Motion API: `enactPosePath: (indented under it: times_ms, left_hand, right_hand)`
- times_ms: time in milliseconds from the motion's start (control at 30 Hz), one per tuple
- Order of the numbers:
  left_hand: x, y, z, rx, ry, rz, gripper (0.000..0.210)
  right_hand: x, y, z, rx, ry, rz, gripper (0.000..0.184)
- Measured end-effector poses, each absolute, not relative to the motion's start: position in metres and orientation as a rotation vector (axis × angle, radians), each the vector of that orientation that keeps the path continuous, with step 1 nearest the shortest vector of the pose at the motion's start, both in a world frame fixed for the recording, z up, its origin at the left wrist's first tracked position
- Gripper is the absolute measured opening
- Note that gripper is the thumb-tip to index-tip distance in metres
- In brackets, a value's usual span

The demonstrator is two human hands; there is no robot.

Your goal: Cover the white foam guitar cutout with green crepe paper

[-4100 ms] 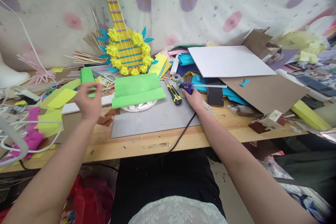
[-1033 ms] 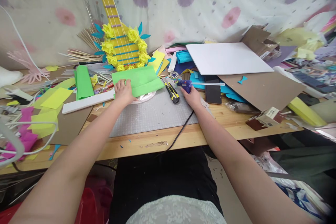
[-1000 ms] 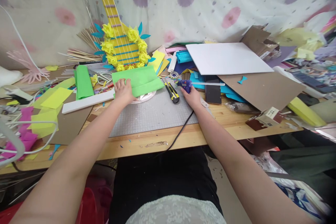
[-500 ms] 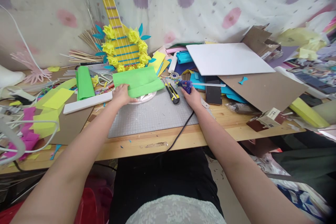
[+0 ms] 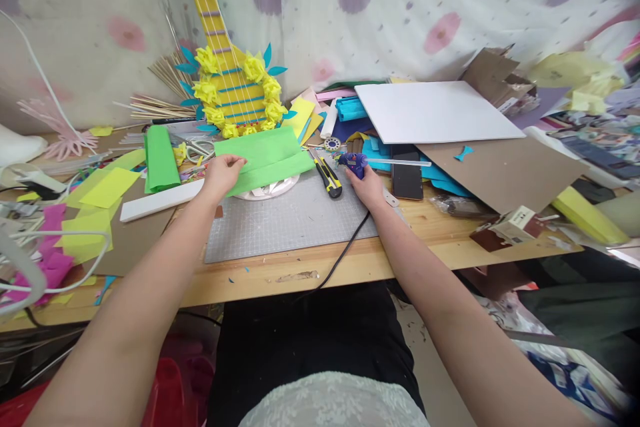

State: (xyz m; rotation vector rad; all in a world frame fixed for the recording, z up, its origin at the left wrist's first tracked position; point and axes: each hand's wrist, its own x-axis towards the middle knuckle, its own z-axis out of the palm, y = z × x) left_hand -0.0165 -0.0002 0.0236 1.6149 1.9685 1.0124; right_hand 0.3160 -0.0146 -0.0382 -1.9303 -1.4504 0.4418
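My left hand is at the left side of a sheet of green crepe paper, its thumb and fingers pinched together on the paper. Under the sheet, the rim of a white round piece shows; the rest of it is covered. My right hand is wrapped round a blue hot glue gun, which rests by the mat's back right. A clear glue stick juts rightward from the gun. Between the hands, a yellow and black utility knife lies on the grey cutting mat.
A yellow paper guitar with yellow flowers leans at the back. Left of the paper lie a green roll and a white strip. A phone, white board and brown cardboard lie on the right. The gun's black cord crosses the front edge.
My left hand has gone from lying spread on the green paper to pinching, slightly higher and further left. The white strip has shifted slightly. My right hand stays on the glue gun.
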Motion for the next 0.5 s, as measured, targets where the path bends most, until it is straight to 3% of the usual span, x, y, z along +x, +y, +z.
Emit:
enactPosePath:
  times_ms: [200,400,500]
  left_hand:
    - [-0.015,-0.008,0.039,1.730,2.172,0.860,0.026]
    - [-0.024,-0.016,0.048,1.859,2.263,0.658,0.042]
    - [-0.040,-0.015,0.044,1.895,2.288,0.664,0.029]
  right_hand:
    - [0.318,-0.013,-0.041,-1.914,-1.448,0.452,0.040]
    - [0.319,-0.013,-0.041,-1.926,-1.437,0.452,0.042]
    - [0.319,-0.013,-0.041,-1.914,-1.429,0.463,0.043]
